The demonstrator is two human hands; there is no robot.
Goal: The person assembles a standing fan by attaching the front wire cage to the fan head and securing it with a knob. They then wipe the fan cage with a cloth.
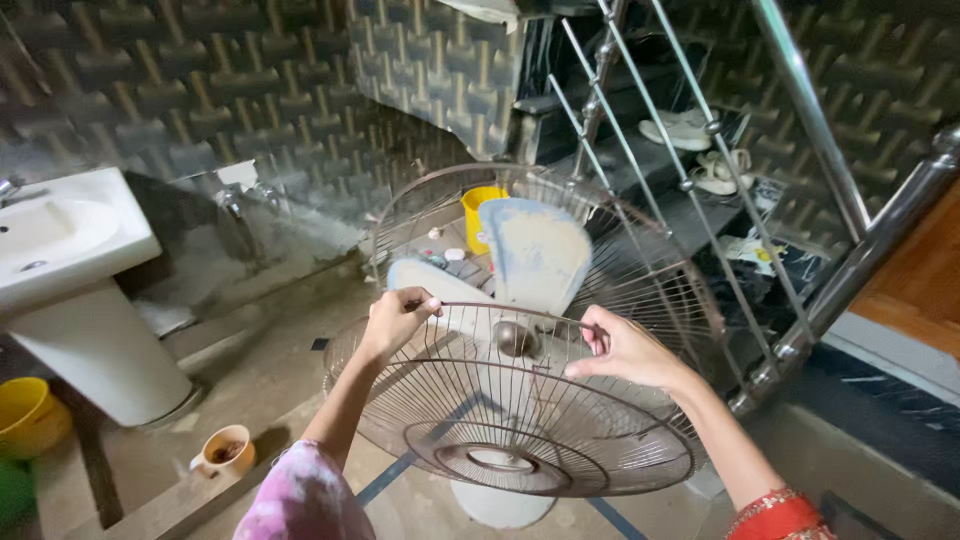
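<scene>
Front guard: round, dull brownish wire-metal fan grille (pixel 510 420), tarnished, gripped at its rim.
Blades: 2 pale plastic fan blades (pixel 535 255), matt, dusty, behind the grille.
Railing: glossy steel stair railing (pixel 820 130), right of the grille.

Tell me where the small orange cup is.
The orange cup stands on the floor at lower left, beside the white sink pedestal, left of the left hand.

Single view, worn on the head, tilted down and forward over both arms. Close to the hands, left (pixel 395 318) and right (pixel 622 348), at the fan guard (pixel 510 420) filling the middle. Floor (pixel 270 375) below, sink (pixel 60 235) at far left, tiled wall (pixel 200 90) ahead, stair rail (pixel 850 260) and steps to the right. No second view to overlap with.
</scene>
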